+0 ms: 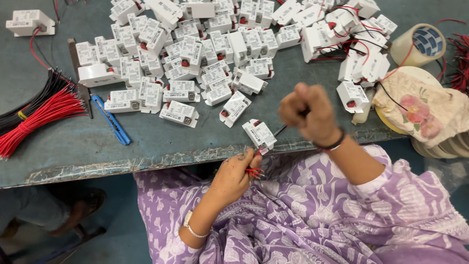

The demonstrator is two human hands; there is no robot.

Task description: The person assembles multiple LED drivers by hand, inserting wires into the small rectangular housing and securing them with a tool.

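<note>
A small white plastic module (260,135) is held at the near edge of the counter (146,142), just in front of the person's lap. It is touched at its lower corner by the fingers (255,159) of the left hand (237,175), which are closed around short red wires (255,171) coming from the module. The right hand (309,113) is raised just beside and above the module, its fingers curled into a fist around a thin dark tool (282,129), of which only the shaft is seen. A black band is worn on the right wrist and a pale one on the left.

Beyond the hands, a large heap of white modules (205,54) is spread over the counter. A blue cutter (111,120) and bundles of red and black wires (34,112) lie to the left. A roll of tape (419,45) and a flowered cloth (425,110) are seen to the right.
</note>
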